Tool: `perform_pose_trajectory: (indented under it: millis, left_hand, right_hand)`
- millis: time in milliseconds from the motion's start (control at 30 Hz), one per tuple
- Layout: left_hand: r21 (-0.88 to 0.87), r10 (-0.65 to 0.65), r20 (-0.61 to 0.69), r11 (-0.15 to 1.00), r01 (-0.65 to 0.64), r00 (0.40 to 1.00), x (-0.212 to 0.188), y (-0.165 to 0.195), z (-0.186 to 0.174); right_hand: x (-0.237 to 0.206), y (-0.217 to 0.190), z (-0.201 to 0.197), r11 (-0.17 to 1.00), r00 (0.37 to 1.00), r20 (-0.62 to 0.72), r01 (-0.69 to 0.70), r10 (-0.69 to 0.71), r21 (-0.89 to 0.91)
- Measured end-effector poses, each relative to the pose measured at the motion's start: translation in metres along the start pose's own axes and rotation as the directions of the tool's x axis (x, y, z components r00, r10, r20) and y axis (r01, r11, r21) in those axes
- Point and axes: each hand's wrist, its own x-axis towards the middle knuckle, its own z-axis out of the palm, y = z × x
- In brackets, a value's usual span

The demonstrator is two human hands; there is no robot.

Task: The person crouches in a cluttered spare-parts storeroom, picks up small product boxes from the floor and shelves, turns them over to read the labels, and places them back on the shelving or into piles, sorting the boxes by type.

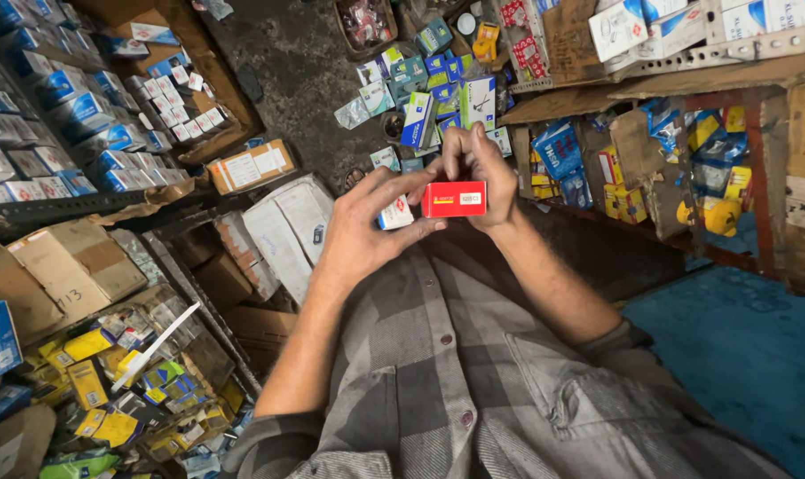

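Fingers: our right hand (pixel 482 173) pinches the red box (pixel 454 200); our left hand (pixel 367 226) pinches a white box (pixel 395 213).
Red box: long side lies flat, left to right, between both hands.
Nearer hand: right.
Around: shelves (pixel 83 115) of boxes.

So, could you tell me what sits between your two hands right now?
In the head view, a small red box is pinched between the left hand and right hand.
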Motion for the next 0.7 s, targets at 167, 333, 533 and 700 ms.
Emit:
perform_pose_trajectory:
  millis: [167, 333, 533, 700]
  left_hand:
    - [-0.021, -0.022, 0.029, 1.0, 0.023, 0.999, 0.007, 0.003, 0.005]
    - [0.033, -0.075, 0.037, 0.997, 0.073, 0.997, 0.024, -0.009, 0.016]
    - [0.004, -0.139, 0.065, 0.99, 0.139, 0.988, 0.054, -0.057, 0.041]
    - [-0.093, -0.187, 0.098, 0.976, 0.196, 0.977, 0.082, -0.158, 0.092]
  right_hand:
    - [0.001, -0.006, -0.001, 0.997, 0.993, -0.1, -0.062, 0.066, 0.045]
    - [0.004, -0.001, -0.007, 0.998, 0.95, -0.306, -0.047, 0.058, 0.043]
    - [0.003, 0.049, -0.047, 0.971, 0.803, -0.564, -0.07, 0.192, 0.23]
    - [0.024, 0.118, -0.124, 0.959, 0.729, -0.636, -0.108, 0.254, 0.261]
